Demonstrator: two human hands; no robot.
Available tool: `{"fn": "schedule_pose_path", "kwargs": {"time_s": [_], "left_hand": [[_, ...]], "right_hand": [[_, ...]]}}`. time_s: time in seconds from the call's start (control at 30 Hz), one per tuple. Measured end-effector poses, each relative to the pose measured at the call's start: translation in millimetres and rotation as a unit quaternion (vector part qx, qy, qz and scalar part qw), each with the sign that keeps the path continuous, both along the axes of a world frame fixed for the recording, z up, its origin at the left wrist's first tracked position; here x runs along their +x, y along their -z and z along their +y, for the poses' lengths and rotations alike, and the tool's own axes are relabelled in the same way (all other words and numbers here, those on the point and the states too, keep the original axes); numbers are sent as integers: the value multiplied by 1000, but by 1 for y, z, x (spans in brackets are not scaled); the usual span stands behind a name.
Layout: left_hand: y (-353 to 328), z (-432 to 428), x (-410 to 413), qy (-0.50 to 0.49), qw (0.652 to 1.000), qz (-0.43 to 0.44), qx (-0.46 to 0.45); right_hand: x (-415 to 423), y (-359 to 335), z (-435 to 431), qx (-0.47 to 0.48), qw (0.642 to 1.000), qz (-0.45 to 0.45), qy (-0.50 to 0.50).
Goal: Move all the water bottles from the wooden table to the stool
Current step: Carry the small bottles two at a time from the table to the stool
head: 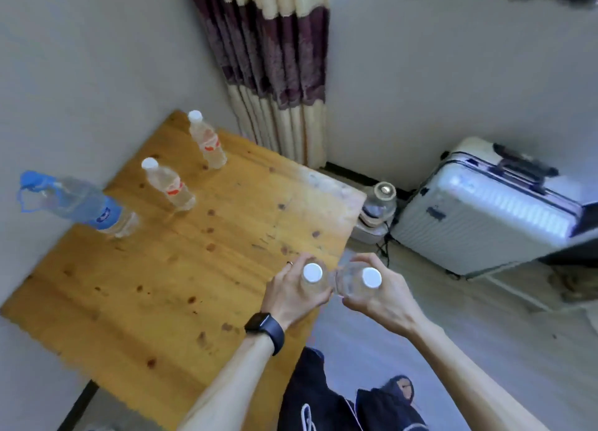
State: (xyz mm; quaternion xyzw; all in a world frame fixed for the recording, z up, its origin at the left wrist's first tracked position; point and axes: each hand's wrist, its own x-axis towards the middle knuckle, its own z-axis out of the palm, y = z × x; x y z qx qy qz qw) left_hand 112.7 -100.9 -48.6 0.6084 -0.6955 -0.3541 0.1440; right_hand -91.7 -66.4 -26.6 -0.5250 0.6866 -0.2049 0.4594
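Low in the frame's centre, the left hand (pixel 296 293) and right hand (pixel 378 296) each clasp a white-capped bottle, one (pixel 312 276) over the wooden table (pixel 145 285) edge, the other (pixel 359 280) past it, while three more bottles (pixel 171 184) stand upper left.

Both bare forearms reach up from the bottom edge toward the middle of the frame, converging. The left hand (pixel 296 289), a dark smartwatch (pixel 266 329) on its wrist and a ring on one finger, is curled closed around a bottle; the right hand (pixel 377 296), just beside it, grips another likewise.
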Motion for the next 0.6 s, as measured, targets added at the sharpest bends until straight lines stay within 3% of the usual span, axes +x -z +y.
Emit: {"fn": "schedule_pose_path", "kwargs": {"time_s": [0.13, 0.3, 0.6], "left_hand": [[-15, 6, -116, 140, 990, -13, -25], [-38, 62, -275, 287, 958, -6, -28], [-81, 194, -545, 537, 842, 27, -49]], "right_hand": [[-100, -17, 65, -27, 988, 9, 155], [-222, -33, 176, -64, 947, 36, 312], [-392, -65, 373, -60, 826, 86, 554]]}}
